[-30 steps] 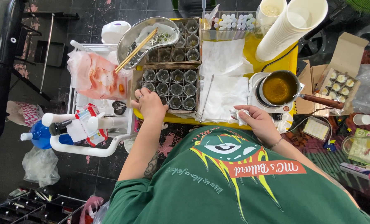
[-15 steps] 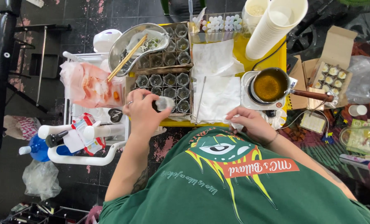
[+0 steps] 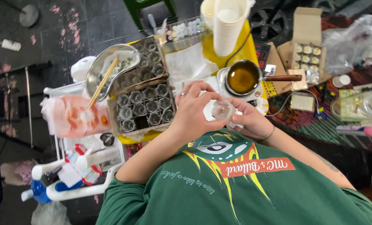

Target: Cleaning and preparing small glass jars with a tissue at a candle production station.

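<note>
Illumination is even, diffuse daylight with no single visible source. Shadows are soft and short; none has a hard edge. The dark floor at left is dim and loses detail toward the frame border. Mild glare appears on the metal bowl [image 3: 107,68], on the liquid in the small pot [image 3: 243,77] and on the clear plastic bag [image 3: 350,39] at upper right. The white cup stack [image 3: 229,23] is near overexposure. Focus is sharp at centre; the small glass jar [image 3: 223,110] is slightly soft. Wide-angle distortion stretches objects at the corners. The green shirt [image 3: 236,187] shows saturated, unclipped colour.
</note>
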